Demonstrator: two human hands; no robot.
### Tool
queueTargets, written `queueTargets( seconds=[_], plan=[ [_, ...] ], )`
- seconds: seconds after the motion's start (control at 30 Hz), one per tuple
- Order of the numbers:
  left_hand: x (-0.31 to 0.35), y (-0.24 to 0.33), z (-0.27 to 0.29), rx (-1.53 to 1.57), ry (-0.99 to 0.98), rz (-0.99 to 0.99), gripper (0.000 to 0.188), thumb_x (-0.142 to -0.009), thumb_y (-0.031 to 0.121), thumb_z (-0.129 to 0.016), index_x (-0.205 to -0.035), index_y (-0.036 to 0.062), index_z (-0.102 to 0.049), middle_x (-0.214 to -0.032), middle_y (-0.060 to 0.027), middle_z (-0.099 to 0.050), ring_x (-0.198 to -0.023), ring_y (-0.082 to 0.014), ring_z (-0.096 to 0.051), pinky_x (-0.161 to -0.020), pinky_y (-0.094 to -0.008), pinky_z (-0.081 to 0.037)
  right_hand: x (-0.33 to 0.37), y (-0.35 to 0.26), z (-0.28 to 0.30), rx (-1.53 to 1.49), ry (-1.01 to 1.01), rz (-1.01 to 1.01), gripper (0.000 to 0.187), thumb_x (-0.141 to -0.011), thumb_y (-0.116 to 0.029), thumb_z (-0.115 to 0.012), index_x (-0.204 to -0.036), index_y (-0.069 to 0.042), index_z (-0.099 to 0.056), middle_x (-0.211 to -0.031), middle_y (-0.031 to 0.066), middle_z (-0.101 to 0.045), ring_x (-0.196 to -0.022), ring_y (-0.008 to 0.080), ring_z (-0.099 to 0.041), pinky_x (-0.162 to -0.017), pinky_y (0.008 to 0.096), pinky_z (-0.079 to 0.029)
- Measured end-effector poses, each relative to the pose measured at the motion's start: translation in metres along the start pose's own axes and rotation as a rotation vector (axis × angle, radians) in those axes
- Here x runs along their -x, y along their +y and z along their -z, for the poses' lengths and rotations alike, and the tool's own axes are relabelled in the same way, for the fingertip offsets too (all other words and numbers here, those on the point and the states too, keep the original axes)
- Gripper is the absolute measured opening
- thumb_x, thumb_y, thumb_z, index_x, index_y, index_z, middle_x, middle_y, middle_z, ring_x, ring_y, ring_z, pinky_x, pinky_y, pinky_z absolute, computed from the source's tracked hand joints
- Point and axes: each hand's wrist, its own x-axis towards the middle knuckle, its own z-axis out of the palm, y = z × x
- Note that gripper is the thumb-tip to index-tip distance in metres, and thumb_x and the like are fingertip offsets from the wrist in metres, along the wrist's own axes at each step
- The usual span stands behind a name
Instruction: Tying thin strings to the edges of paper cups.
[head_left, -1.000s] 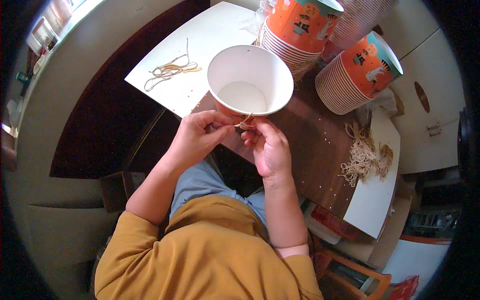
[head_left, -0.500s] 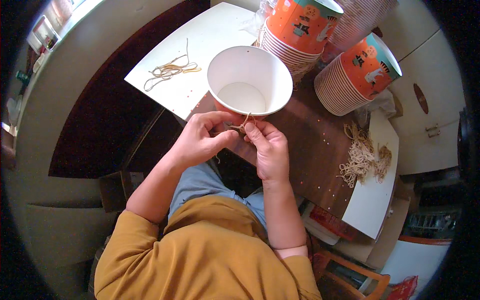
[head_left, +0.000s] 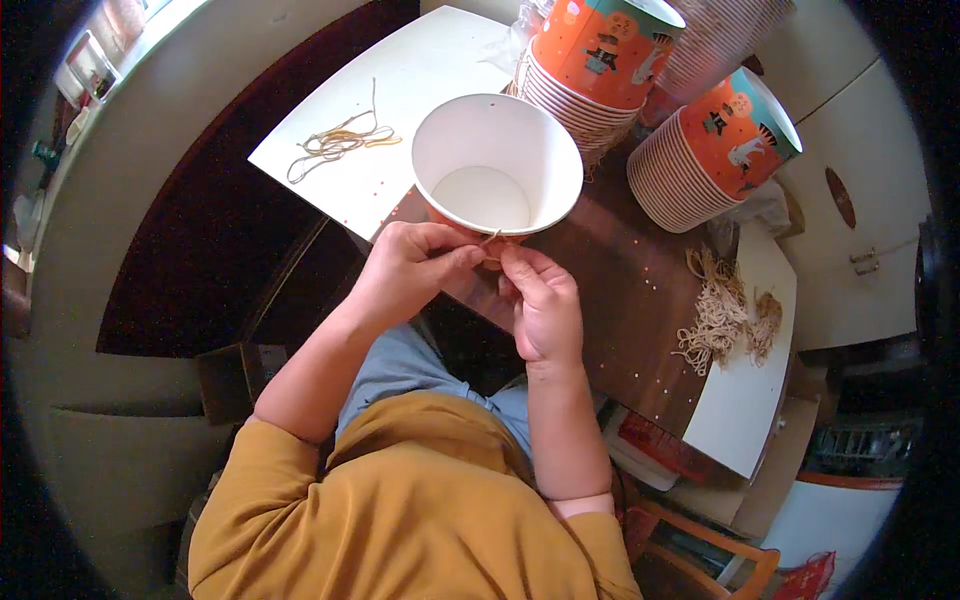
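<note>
A large paper bucket (head_left: 500, 145), white inside and orange outside, stands open-topped at the near edge of the table. A thin beige cord (head_left: 493, 238) shows at its near side, just under the rim. My left hand (head_left: 415, 265) pinches the cord from the left between thumb and forefinger. From the right, my right hand (head_left: 543, 300) pinches the same cord, thumb against forefinger. The fingertips of both hands almost meet in front of the bucket wall, and they partly hide the cord between them.
Nested orange buckets (head_left: 600, 60) rise behind, and another nested stack (head_left: 710, 140) lies tilted to the right. A heap of beige cords (head_left: 715, 315) rests at the table's right side. Loose cords (head_left: 345, 140) lie on the white tabletop (head_left: 420, 65) at left.
My left thumb has closed in against the forefinger on the cord. The right hand has shifted slightly to the right, and the cord loop by the rim looks smaller.
</note>
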Motion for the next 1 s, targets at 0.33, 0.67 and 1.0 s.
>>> queueTargets(
  seconds=[0.33, 0.67, 1.0],
  plan=[
    [0.001, 0.004, 0.006, 0.227, -0.085, 0.033, 0.023, -0.09, 0.015, -0.061, -0.101, -0.0044, -0.066, -0.081, -0.0022, -0.066, -0.074, -0.0069, -0.057, -0.066, -0.0218, -0.047, 0.004, -0.013, -0.007, 0.182, 0.028, 0.095, 0.017, -0.09, -0.018, -0.063, -0.094, -0.003, -0.068, -0.083, 0.0023, -0.067, -0.073, 0.0068, -0.054, -0.067, 0.0204, -0.041],
    [-0.002, 0.0, -0.007, 0.065, 0.013, -0.044, 0.021, -0.087, 0.015, -0.065, -0.095, -0.0049, -0.068, -0.074, -0.0054, -0.065, -0.069, -0.0055, -0.055, -0.062, -0.0236, -0.048, 0.006, -0.012, -0.009, 0.374, 0.026, 0.189, 0.019, -0.09, -0.021, -0.063, -0.093, -0.003, -0.067, -0.083, 0.001, -0.065, -0.073, 0.0058, -0.054, -0.067, 0.0204, -0.041],
    [0.001, 0.001, 0.013, 0.298, -0.226, 0.114, 0.023, -0.094, 0.022, -0.059, -0.091, -0.0005, -0.063, -0.074, 0.0054, -0.054, -0.067, -0.0025, -0.045, -0.058, -0.0196, -0.039, 0.0, -0.017, -0.007, 0.376, 0.066, 0.197, 0.02, -0.093, -0.023, -0.059, -0.092, -0.005, -0.066, -0.081, 0.0, -0.064, -0.073, 0.0065, -0.053, -0.067, 0.0208, -0.041]
  ],
)
